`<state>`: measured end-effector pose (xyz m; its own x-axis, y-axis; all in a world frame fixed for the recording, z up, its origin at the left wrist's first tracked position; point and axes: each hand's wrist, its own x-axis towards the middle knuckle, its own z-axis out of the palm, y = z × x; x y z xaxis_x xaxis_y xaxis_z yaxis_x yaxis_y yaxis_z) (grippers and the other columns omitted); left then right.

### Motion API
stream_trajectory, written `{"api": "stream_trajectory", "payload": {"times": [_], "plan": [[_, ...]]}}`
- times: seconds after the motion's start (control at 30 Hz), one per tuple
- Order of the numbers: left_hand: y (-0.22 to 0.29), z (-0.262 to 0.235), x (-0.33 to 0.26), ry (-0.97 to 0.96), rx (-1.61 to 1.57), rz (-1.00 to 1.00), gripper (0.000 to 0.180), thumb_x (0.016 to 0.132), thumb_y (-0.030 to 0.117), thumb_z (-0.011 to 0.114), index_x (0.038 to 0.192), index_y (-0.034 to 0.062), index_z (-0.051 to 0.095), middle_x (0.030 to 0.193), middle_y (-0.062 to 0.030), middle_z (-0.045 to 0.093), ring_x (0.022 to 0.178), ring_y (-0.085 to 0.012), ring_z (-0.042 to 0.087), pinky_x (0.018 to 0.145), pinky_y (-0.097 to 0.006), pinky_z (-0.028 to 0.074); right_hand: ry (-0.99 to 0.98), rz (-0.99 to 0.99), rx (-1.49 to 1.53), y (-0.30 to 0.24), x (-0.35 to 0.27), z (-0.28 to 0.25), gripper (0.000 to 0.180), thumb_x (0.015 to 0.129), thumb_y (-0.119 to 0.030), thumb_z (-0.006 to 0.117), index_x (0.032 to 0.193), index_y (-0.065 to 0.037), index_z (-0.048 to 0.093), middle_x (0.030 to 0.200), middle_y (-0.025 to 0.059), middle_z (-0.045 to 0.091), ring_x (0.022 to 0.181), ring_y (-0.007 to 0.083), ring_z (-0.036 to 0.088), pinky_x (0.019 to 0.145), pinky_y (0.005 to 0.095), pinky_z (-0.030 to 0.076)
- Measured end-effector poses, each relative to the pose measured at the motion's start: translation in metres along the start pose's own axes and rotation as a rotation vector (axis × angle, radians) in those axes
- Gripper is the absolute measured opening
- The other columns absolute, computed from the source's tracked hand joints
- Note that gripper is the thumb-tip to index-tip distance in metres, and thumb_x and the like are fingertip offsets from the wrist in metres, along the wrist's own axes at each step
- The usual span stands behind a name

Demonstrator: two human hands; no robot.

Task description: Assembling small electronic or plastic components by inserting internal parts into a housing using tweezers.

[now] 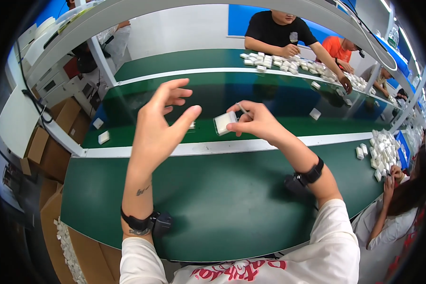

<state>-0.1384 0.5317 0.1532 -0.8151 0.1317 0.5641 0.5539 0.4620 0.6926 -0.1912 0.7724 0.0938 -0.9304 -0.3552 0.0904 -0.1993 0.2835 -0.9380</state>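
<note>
Head view: right hand [256,120] holds a small white square box [224,123] w/ fingers clamped on its edge, raised above the green surface [222,203]. Left hand [162,124] is just beside it, fingers spread apart, holding nothing. More white boxes [381,151] lie in a pile at far right, near another person's hand [396,173].

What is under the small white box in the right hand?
The small white box is held up by the right hand, clear of any surface. Below it lies the green belt and its white edge strip. The fingers cover the box's right end.
</note>
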Motion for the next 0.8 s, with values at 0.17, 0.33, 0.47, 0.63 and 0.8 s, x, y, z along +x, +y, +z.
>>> {"api": "stream_trajectory", "payload": {"times": [0.17,0.33,0.47,0.63,0.8], "plan": [[0.004,-0.006,-0.002,0.042,0.060,0.077,0.046,0.081,0.017,0.074,0.123,0.0064,0.059,0.108,-0.0108,0.068,0.094,-0.0199,0.063,0.087,-0.036,0.049,0.020,0.492,0.221,0.094,0.062,-0.050,0.035,0.079,-0.020,0.076,0.107,-0.006,0.061,0.073,0.0068,0.067,0.043,0.0038,0.035,0.039,0.0203,0.019],[0.008,-0.010,-0.003,0.079,0.055,0.131,0.047,0.079,0.011,0.074,0.123,0.0059,0.060,0.104,-0.0101,0.068,0.085,-0.0178,0.061,0.082,-0.033,0.049,0.588,0.065,0.499,0.122,0.121,-0.138,0.047,0.081,-0.021,0.075,0.122,-0.006,0.058,0.093,0.0087,0.070,0.048,0.0063,0.040,0.040,0.0223,0.029],[0.006,-0.014,-0.002,0.092,0.034,0.159,0.046,0.079,0.010,0.074,0.123,0.0058,0.061,0.103,-0.0096,0.068,0.083,-0.0170,0.060,0.081,-0.032,0.049,0.832,0.169,-0.153,0.147,0.111,-0.175,0.059,0.077,-0.033,0.077,0.127,-0.007,0.059,0.100,0.0082,0.072,0.053,0.0113,0.054,0.046,0.0251,0.041],[0.010,-0.013,-0.005,0.007,0.061,0.156,0.042,0.079,0.006,0.070,0.120,0.0048,0.063,0.104,-0.0090,0.068,0.084,-0.0149,0.060,0.085,-0.031,0.049,0.693,0.115,-1.042,0.152,0.041,-0.200,0.065,0.069,-0.045,0.080,0.116,-0.003,0.065,0.110,0.0158,0.069,0.106,0.0303,0.065,0.092,0.0389,0.050],[0.015,-0.011,-0.008,-0.011,0.077,0.222,0.039,0.077,0.006,0.072,0.115,0.0038,0.065,0.102,-0.0096,0.068,0.080,-0.0161,0.059,0.079,-0.030,0.049,0.418,0.481,-1.064,0.147,-0.024,-0.218,0.054,0.068,-0.038,0.081,0.111,-0.008,0.068,0.116,0.0146,0.066,0.111,0.0300,0.061,0.094,0.0393,0.049]]}}
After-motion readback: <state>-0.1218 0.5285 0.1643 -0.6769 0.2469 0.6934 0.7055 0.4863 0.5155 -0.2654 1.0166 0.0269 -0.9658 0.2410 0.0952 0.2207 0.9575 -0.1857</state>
